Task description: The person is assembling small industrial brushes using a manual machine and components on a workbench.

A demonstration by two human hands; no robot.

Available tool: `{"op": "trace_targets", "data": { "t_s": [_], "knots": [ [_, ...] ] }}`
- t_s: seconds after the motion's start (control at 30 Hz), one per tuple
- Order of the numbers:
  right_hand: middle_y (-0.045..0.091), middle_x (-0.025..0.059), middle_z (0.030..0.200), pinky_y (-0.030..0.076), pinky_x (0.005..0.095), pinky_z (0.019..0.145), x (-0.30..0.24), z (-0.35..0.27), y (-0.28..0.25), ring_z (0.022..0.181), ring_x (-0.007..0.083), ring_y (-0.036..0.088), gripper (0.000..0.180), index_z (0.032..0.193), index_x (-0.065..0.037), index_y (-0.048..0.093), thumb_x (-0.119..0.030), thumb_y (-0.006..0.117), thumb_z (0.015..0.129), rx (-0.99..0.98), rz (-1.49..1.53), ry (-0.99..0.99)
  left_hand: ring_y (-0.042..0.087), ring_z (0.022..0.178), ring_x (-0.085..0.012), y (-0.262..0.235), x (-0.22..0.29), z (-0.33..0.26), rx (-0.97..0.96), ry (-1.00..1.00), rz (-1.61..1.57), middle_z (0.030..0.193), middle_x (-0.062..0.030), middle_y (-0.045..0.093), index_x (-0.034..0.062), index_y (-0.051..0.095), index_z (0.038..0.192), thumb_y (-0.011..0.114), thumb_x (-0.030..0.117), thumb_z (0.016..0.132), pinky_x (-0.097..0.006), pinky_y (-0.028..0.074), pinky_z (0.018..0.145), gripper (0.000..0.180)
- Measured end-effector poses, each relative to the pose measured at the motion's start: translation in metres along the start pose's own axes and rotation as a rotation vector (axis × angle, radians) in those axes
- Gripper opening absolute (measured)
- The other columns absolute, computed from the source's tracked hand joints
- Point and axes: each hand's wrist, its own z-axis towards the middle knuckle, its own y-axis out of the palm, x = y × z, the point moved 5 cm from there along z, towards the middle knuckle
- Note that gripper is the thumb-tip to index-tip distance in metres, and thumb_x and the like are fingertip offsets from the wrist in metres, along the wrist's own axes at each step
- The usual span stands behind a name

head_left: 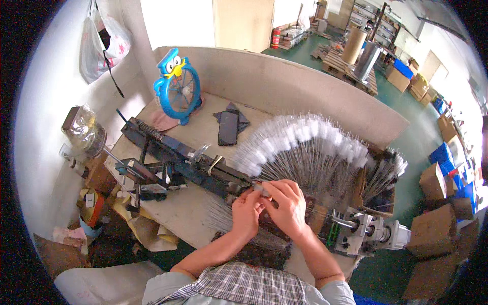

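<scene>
My left hand [246,212] and my right hand [287,204] meet at the near end of a long dark metal machine bar [178,156]. Both have their fingers closed in a pinch. A small pale tuft [261,189] shows between the fingertips, too small and covered to name surely. Just beyond my right hand, a wide fan of wire-stemmed brushes with white bristles [305,134] lies on the table. Thin bare wires [221,216] lie beside my left wrist and run under my forearms.
To the right stands a metal motor unit with a shaft [368,231], near a box of more brushes [381,178]. Farther back are a phone [228,128] and a blue duck-shaped fan [179,91]. A low board [284,76] edges the table; cardboard boxes [432,231] line the floor.
</scene>
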Motion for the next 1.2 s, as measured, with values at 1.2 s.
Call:
{"op": "trace_targets", "data": {
  "t_s": [1.2],
  "knots": [
    [0.062,0.0006,0.090,0.042,0.0369,0.079,0.000,-0.006,-0.024,0.093,0.0205,0.056,0.022,0.091,-0.013,0.066,-0.020,0.068,0.070,-0.013,-0.115,0.079,0.060,0.085,-0.0198,0.008,0.007,-0.004,-0.020,-0.006,0.043,0.094,-0.0096,0.059,-0.0004,0.054,0.097,0.053,0.005,0.084,-0.033,0.050,0.080,0.014]
  ]
}}
